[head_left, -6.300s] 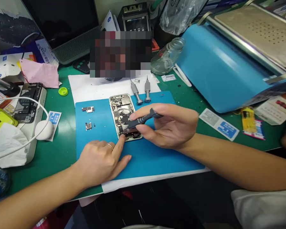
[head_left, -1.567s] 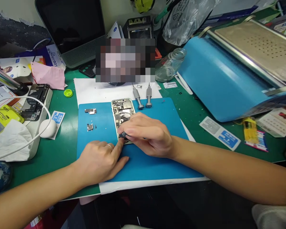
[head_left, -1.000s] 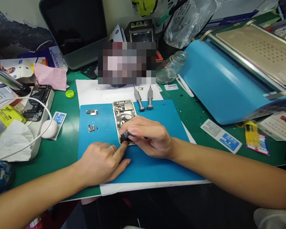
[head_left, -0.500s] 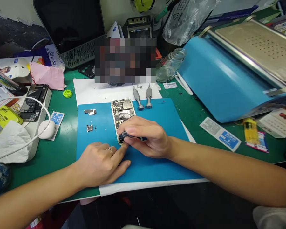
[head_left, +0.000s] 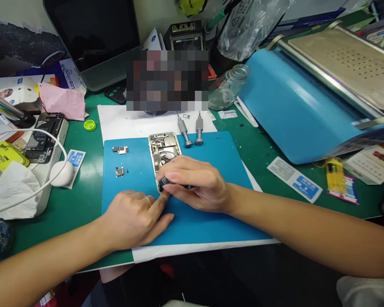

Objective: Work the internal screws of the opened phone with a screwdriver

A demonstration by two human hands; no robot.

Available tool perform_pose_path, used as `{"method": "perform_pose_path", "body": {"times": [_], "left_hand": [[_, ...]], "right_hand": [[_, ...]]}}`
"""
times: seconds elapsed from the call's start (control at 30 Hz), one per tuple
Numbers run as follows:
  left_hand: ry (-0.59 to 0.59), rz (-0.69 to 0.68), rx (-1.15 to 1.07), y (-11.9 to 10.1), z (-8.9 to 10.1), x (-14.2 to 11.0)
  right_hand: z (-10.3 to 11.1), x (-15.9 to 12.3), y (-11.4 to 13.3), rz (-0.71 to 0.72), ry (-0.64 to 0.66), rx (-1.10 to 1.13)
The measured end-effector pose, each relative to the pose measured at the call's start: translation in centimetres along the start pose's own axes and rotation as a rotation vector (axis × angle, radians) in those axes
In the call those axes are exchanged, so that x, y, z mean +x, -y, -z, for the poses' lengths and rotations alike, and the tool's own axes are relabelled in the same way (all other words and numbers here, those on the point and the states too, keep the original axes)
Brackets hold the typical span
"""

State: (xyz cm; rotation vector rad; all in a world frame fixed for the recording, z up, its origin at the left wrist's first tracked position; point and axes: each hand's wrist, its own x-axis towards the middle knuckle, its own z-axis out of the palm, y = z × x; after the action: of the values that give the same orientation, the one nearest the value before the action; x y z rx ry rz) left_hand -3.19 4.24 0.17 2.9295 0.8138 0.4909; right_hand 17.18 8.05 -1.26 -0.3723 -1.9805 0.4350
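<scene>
An opened phone [head_left: 164, 150] lies on the blue mat [head_left: 192, 230], its inner parts showing and its lower end partly covered by my hands. My right hand [head_left: 200, 183] is closed around a small dark screwdriver [head_left: 167, 181] over the lower end of the phone; its tip is hidden. My left hand [head_left: 137, 219] rests on the mat, index finger stretched to the phone's bottom edge and thumb apart, holding nothing. Left of the phone lie a small metal-plated part [head_left: 120, 150] and a small circuit piece [head_left: 119, 172].
Two grey screwdrivers [head_left: 184, 133] lie beyond the phone. A glass jar [head_left: 228, 87] and a blue machine [head_left: 284, 111] stand at the right. Another opened phone [head_left: 45, 138] lies left, near a white cable [head_left: 61, 173]. A blurred patch covers the back middle.
The whole view has shifted slightly. Both hands keep nearly the same place at the phone, and the screwdriver stays in my right hand.
</scene>
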Motion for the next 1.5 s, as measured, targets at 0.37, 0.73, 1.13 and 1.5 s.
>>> {"method": "perform_pose_path", "body": {"times": [0.37,0.73,1.13,1.5], "left_hand": [[0.007,-0.020,-0.021,0.0,0.0,0.0],[0.016,-0.038,-0.013,0.2,0.0,0.0],[0.030,-0.036,-0.018,0.3,0.1,0.1],[0.028,-0.041,-0.007,0.4,0.0,0.0]], "right_hand": [[0.7,-0.1,0.1,0.038,-0.040,-0.066],[3.3,0.3,-1.6,-0.069,-0.358,-0.367],[7.6,1.4,-3.3,-0.541,-0.054,-0.627],[7.4,1.6,-4.0,-0.630,0.197,-0.669]]}}
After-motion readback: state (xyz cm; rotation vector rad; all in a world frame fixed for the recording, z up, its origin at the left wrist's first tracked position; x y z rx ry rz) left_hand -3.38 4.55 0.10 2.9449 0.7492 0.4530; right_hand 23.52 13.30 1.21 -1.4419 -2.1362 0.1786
